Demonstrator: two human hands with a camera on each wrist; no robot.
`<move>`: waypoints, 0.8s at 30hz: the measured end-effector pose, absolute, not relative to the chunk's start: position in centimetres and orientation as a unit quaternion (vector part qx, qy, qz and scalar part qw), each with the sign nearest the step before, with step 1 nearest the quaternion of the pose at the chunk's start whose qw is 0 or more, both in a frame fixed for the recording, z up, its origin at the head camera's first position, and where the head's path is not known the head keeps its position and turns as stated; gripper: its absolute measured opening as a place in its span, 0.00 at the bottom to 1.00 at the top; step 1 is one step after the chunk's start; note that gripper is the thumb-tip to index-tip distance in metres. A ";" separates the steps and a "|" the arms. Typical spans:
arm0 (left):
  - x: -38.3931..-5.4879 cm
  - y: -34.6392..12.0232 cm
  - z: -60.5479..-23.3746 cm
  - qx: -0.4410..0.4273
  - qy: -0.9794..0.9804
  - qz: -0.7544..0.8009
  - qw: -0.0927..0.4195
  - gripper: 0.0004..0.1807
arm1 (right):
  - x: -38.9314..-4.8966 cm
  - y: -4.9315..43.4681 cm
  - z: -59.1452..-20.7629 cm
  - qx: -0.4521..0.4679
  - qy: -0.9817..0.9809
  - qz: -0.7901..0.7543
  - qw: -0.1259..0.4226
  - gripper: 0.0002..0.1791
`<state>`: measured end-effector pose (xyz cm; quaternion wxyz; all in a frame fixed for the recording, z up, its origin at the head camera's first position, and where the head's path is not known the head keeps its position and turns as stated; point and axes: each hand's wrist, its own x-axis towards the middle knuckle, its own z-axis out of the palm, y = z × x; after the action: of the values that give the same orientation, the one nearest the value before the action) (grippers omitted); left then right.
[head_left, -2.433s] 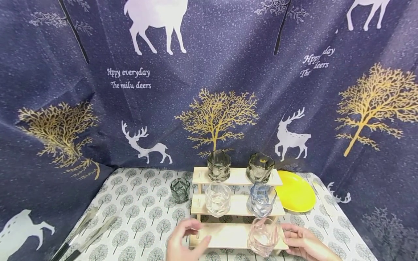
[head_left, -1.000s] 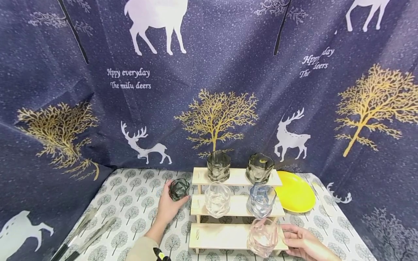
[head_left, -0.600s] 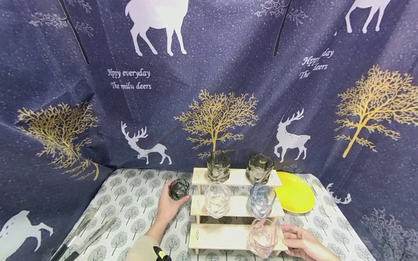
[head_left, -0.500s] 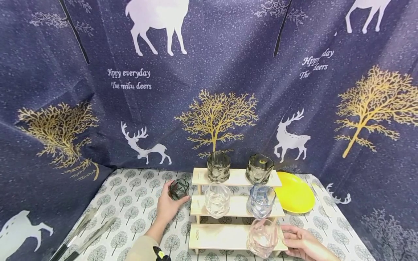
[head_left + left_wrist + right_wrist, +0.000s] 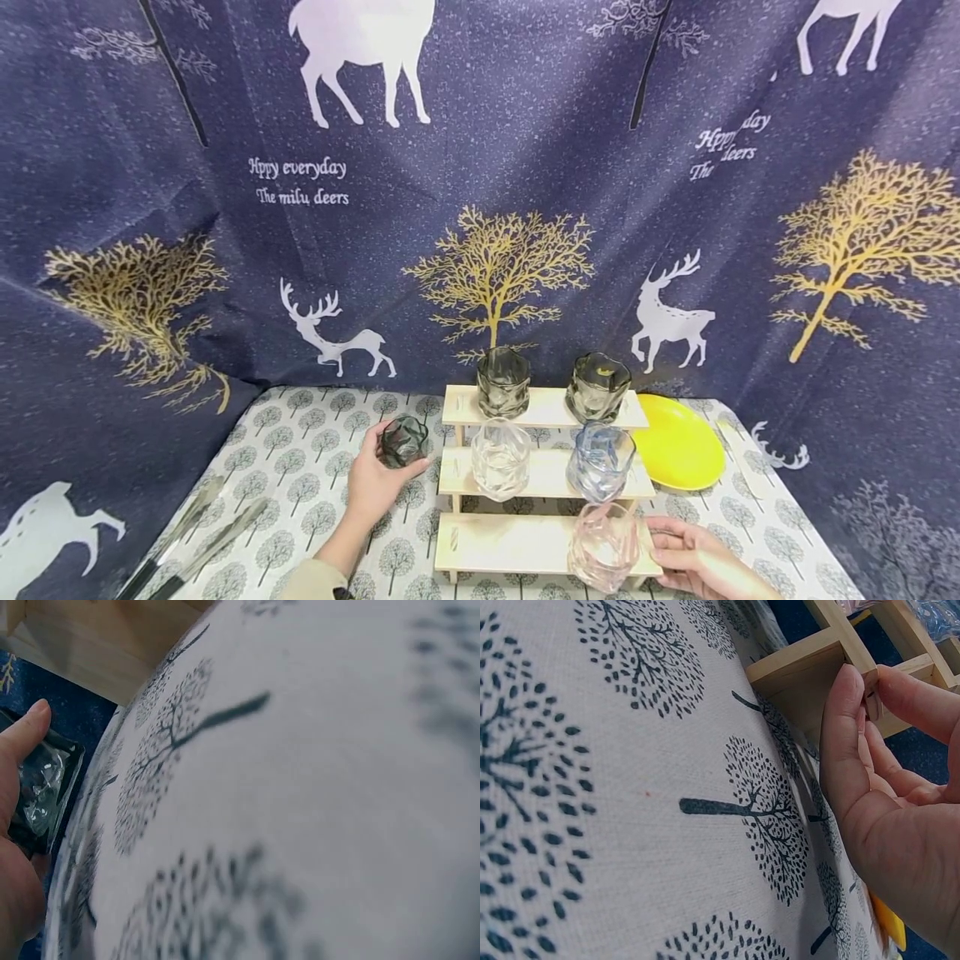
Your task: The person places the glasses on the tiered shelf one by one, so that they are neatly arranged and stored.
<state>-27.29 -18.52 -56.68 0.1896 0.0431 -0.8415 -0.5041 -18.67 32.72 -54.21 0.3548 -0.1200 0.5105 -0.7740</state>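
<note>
My left hand point(image 5: 373, 482) grips a dark grey-green glass cup point(image 5: 405, 443) left of a three-tier wooden stand point(image 5: 517, 542). In the left wrist view, thumb and fingers wrap the cup point(image 5: 45, 787) at the frame's left edge. At the stand's lower right end, my right hand point(image 5: 693, 557) pinches the edge of the bottom shelf. The right wrist view shows thumb and forefinger on that wooden edge point(image 5: 855, 645). On the stand are two smoky grey cups point(image 5: 503, 383) on top, a clear cup point(image 5: 500, 460) and a bluish cup point(image 5: 602, 460) in the middle, and a pinkish cup point(image 5: 603, 546) at bottom right.
A yellow plate point(image 5: 678, 442) lies right of the stand, partly behind it. Two utensils with black handles point(image 5: 168, 587) lie at the lower left. A tree-print cloth point(image 5: 300, 500) covers the table, and a dark blue deer-print curtain point(image 5: 480, 167) hangs behind.
My left hand has gone from beside the bottom shelf to the dark cup and taken hold of it. Lately hand and cup have shifted slightly left and toward me. The right hand stays put.
</note>
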 end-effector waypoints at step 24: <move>-19.1 -19.5 -52.7 -0.020 -0.825 -0.526 0.204 0.52 | -18.8 32.8 -54.3 -0.123 0.492 -0.780 0.367 0.20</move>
<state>-19.10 -19.55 -52.71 0.2045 -0.0195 -0.8253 -0.5260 -18.84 32.81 -54.31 0.3666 -0.1225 0.4916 -0.7803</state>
